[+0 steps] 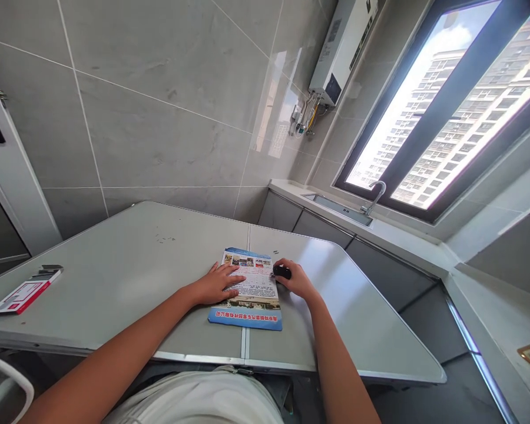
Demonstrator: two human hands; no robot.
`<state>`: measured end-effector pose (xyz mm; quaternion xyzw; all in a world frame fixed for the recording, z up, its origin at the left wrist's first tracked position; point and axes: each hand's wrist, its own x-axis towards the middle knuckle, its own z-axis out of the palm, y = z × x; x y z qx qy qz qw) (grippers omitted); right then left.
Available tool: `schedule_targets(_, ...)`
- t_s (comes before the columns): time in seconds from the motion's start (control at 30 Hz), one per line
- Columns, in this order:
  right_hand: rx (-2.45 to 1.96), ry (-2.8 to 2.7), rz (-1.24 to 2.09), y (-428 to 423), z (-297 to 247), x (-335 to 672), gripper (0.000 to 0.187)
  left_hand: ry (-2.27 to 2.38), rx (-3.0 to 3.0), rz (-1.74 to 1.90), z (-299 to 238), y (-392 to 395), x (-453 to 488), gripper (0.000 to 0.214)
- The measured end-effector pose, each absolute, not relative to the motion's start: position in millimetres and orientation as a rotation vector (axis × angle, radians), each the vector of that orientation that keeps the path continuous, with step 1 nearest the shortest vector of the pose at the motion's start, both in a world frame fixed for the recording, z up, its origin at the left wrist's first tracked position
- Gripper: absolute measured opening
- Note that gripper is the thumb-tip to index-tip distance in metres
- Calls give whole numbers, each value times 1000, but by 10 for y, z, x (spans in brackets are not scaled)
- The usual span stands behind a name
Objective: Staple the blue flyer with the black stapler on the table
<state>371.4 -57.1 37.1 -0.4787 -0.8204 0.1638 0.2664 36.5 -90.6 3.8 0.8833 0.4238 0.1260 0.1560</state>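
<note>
A printed brochure (256,303) with blue edges, small photos and upside-down red lettering lies flat on the table, across its seam. My left hand (221,284) rests on its left side, palm down and fingers spread. At the brochure's right edge, my right hand (297,279) grips a small black rounded tool (282,271). Its kind is hard to make out, and the fingers cover part of it. The tool's front end meets the paper's edge. Just above it lie a few tiny dark slivers (276,252).
The pale folding table (194,227) has a metal rim. A red-and-white box (24,296) with dark flaps lies at the left. More tiny dark bits (165,238) are scattered farther back. Beyond the table's right side run a counter (406,247), a sink (342,210) and a faucet (377,197).
</note>
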Motion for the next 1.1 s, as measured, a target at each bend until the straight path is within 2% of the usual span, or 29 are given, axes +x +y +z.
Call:
schedule_targets(0.27, -1239, -2306, 455, -622, 421, 3689, 29, 1164, 2568, 434, 108, -937, 298, 48)
schedule_targets(0.53, -1252, -2247, 380, -610, 364, 3645, 41, 1168, 2606, 434, 116, -965, 351, 45)
schedule_targets(0.73, -1165, -2245, 381, -573, 340, 3594, 39, 1114, 2606, 466, 132, -986, 369, 44)
schedule_targets(1.1, -1209, -2334, 309, -553, 273, 3547, 48, 1139, 2614, 442, 144, -999, 406, 43)
